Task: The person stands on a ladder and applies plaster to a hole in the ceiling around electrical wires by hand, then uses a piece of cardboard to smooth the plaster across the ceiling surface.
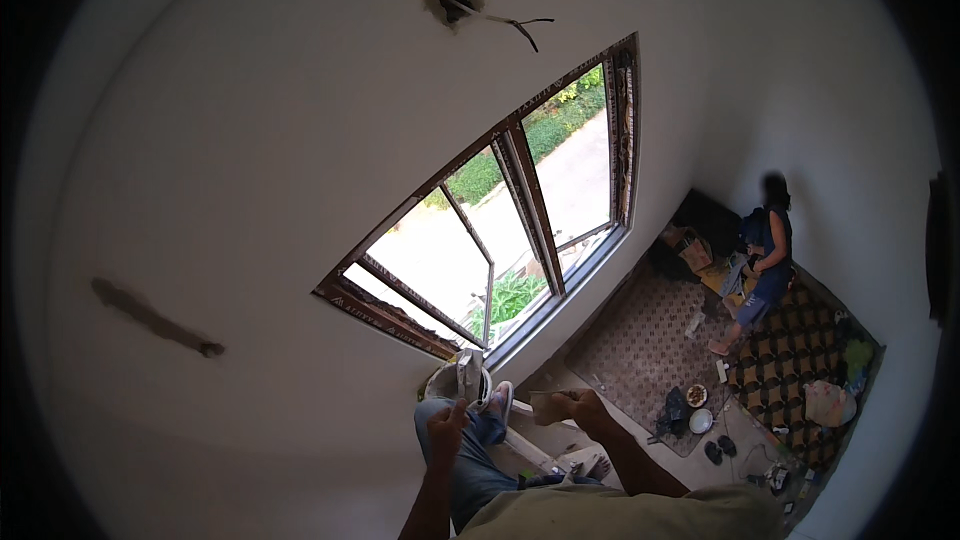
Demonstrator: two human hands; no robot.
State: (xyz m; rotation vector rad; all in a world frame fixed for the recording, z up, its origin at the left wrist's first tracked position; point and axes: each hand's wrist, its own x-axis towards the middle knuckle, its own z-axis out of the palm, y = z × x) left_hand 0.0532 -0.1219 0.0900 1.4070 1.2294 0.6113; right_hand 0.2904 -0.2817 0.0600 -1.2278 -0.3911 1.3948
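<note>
Left hand: the left hand [447, 422] is raised in front of the person, fingers curled toward the palm; whether it grips something I cannot tell, it is too small.
Right hand: the right hand [583, 408] is clenched around the end of a flat pale tool [549, 404], perhaps a trowel or a small board.
Tool position: the tool sticks out from the right hand toward the left hand, between the two hands, but apart from the left one.
Bucket: a white bucket [458, 380] with a pale object standing in it is just above the left hand in the picture, near the knee in blue jeans [470, 460].
Wall: the white wall [250, 190] has a hole with loose wires [470, 8] at the top and a grey patch [150, 318] at the left.
Window: an open window [500, 230] with a brown frame is above the hands.
Other person: another person [765, 260] in dark blue sits on a patterned mat [790, 360], well apart, at the right.
</note>
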